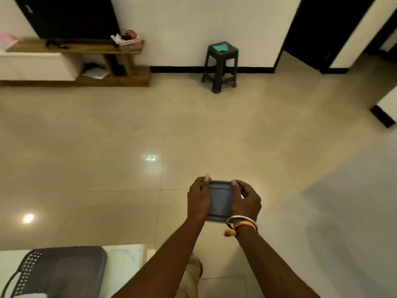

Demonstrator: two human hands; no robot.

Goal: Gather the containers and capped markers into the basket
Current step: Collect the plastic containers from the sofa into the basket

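Note:
Both my hands hold a small square container with a grey-blue lid out in front of me above the tiled floor. My left hand grips its left edge and my right hand, with a bangle and a thread at the wrist, grips its right edge. A grey plastic basket with a perforated rim sits on a white surface at the bottom left, well left of and below my hands. What lies inside it is too blurred to tell. No markers are in view.
A dark plastic stool with a teal cloth on it stands by the far wall. A wooden TV unit with a TV runs along the far left. Dark doorways open at the far right. Shiny tiled floor lies between.

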